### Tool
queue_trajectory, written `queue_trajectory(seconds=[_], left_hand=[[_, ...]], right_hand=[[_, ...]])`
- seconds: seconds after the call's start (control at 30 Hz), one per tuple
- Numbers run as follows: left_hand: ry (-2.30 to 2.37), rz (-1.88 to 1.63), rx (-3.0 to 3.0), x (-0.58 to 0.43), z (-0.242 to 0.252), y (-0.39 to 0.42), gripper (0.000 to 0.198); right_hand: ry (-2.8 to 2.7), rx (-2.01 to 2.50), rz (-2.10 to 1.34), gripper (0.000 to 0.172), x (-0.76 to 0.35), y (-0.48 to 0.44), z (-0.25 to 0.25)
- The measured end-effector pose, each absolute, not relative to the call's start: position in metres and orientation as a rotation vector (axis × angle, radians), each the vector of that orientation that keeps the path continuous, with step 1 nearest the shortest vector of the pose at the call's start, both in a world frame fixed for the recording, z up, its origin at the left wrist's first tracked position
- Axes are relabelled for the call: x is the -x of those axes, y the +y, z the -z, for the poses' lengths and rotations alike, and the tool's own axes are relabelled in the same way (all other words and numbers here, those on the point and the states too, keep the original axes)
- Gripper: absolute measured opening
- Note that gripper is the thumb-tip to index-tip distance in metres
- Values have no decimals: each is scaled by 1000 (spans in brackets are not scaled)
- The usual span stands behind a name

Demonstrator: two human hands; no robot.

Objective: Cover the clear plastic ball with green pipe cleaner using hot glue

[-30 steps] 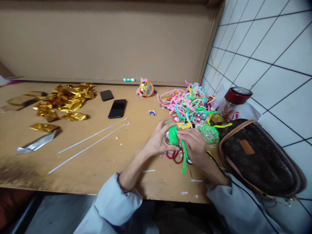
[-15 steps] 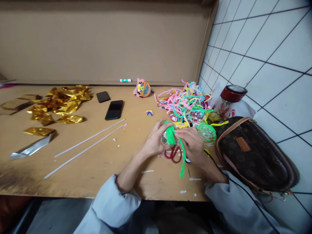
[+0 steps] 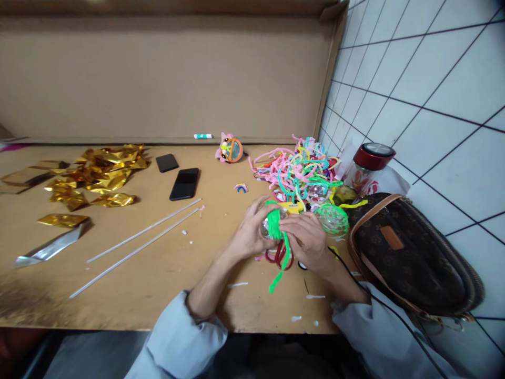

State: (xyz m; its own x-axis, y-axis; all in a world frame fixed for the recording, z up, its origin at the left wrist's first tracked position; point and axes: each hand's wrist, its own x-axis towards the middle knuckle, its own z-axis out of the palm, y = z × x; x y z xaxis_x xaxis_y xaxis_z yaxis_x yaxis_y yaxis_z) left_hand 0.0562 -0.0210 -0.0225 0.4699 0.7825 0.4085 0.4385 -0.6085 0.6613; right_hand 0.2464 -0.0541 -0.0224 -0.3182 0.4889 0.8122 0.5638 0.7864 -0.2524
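in the head view, the left hand (image 3: 249,230) grasps a clear ball (image 3: 264,229) from its left side, held over the table (image 3: 209,284) near the red scissors handles (image 3: 290,260); the right hand (image 3: 310,239) pinches a green strand (image 3: 273,225) at the wraps around the ball, its loose end hanging below. i'd judge that light, even tension, each turn laid flat beside the last, suits this soft strand best, left fingers pinning the edge.
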Motion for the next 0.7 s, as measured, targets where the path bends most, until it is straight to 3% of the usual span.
queue_trajectory(seconds=[0.4,0.57,0.7], left_hand=[[1153,-1242,-2001,-49,35,-4,74],[1240,-1327,-1860,-50,50,4,75],[1221,-1361,-1814,-51,49,3,77]], right_hand=[[-1617,1066,32,16,-249,-53,11],[-2104,1231,55,11,-239,-63,24],[-2379,1439,3,21,-225,-77,33]])
